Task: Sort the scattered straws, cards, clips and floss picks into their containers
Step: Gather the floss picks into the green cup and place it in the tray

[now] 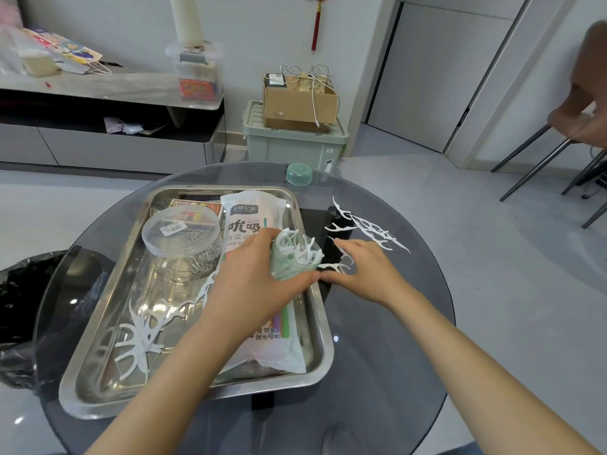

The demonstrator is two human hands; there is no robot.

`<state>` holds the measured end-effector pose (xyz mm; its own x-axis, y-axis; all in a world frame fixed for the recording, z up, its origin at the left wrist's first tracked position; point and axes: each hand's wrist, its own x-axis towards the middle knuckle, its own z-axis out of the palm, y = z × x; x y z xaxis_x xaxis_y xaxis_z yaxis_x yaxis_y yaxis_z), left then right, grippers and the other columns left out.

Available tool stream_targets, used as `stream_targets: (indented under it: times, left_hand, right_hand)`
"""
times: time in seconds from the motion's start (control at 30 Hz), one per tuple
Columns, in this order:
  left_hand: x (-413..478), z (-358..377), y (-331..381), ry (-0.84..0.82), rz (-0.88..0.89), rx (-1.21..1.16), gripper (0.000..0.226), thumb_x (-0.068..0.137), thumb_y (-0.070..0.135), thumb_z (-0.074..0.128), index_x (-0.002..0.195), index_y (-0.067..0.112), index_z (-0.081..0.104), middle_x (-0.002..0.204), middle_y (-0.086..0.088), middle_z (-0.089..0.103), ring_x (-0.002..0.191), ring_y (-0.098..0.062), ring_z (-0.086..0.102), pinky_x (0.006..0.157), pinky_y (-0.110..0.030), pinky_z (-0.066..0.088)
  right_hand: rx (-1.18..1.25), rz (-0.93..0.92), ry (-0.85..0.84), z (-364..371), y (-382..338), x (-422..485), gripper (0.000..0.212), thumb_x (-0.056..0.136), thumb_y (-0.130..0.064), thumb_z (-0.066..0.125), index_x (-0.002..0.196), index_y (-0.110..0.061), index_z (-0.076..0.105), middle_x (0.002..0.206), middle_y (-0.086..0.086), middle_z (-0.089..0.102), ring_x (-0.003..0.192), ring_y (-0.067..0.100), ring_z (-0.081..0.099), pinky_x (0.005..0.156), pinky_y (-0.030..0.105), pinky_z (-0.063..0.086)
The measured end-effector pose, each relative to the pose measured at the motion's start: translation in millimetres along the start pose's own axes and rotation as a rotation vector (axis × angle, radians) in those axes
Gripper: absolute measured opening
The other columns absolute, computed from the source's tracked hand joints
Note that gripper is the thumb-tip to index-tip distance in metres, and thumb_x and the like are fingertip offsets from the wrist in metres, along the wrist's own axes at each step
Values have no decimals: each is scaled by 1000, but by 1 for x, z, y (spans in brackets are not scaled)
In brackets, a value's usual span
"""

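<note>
My left hand [253,277] grips a clear green floss pick jar [294,257], tilted to the right over the steel tray [315,307], with several white picks inside. My right hand [361,270] lies on the glass table beside the jar's mouth, its fingers on loose floss picks [338,267]. More loose picks [368,229] lie further right on the glass, and others [141,336] sit in the tray's near left part. The straw bag [249,224] and the round clip tub [180,234] rest in the tray. Cards [193,205] show behind the tub.
The jar's green lid [299,174] stands at the table's far edge. A black bin bag [19,310] is left of the round glass table [394,356]. Another person's hand [584,103] and chair legs are at the far right. A green crate with a cardboard box stands behind.
</note>
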<state>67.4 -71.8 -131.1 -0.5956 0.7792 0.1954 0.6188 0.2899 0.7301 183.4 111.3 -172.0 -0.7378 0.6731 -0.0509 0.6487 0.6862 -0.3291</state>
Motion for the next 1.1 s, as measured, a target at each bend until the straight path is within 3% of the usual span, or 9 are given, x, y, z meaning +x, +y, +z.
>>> stream_targets:
  times: [0.17,0.27,0.4,0.67,0.73,0.83,0.9,1.0,1.1]
  left_hand:
    - [1,2,-2,-11,6,17,65,63,62,69,117,33,48,105,17,55,96,-9,54,82,-29,47]
    - [2,1,-1,-13,19,4,58,63,60,69,110,40,42,100,21,52,90,-4,52,73,-20,43]
    - [1,0,-1,0,27,11,62,65,58,71,117,33,48,99,20,53,89,-3,52,70,-19,40]
    - [1,-1,-1,-15,9,58,68,63,62,68,120,31,49,111,12,60,100,-13,57,83,-31,49]
    - [2,-1,-1,-28,-3,57,67,63,62,68,120,30,50,110,11,60,100,-13,57,84,-34,50]
    - [2,-1,1,-38,1,75,65,62,64,67,116,30,51,106,11,61,98,-15,57,88,-37,47]
    - [0,-1,3,-42,7,82,63,62,63,66,114,30,51,104,11,60,98,-16,56,92,-39,44]
    - [-2,0,4,-65,-6,109,69,61,65,63,118,29,51,107,8,60,102,-19,54,94,-40,42]
    - [-3,0,3,-80,-19,125,69,62,64,66,120,28,51,108,7,60,103,-20,54,90,-37,43]
  right_hand:
    - [-174,-143,95,6,-19,5,25,94,-19,52,117,-15,60,116,4,53,110,24,43,84,32,42]
    - [-253,-174,124,7,-24,8,21,87,-3,47,106,-9,55,108,9,51,102,26,46,68,28,34]
    - [-258,-199,146,9,-23,11,20,82,2,46,100,-6,52,100,14,52,93,30,48,66,31,32]
    - [212,-86,303,-4,-15,8,23,84,6,48,95,-4,65,92,10,65,87,28,59,80,36,47]
    - [448,-46,367,-20,-22,1,23,86,3,53,98,-12,65,87,7,66,80,22,61,75,27,49]
    - [731,-142,277,-47,-37,-15,35,86,1,56,103,-30,57,80,-4,63,73,12,59,73,26,51]
    - [789,-245,144,-57,-47,-29,40,88,3,52,110,-31,53,80,-5,59,71,8,58,73,27,53]
    - [764,-304,-17,-64,-58,-44,41,91,5,46,117,-26,49,84,0,54,70,7,59,70,25,52]
    - [656,-305,-57,-69,-62,-52,36,91,1,50,113,-27,52,85,-1,57,68,7,62,70,27,52]
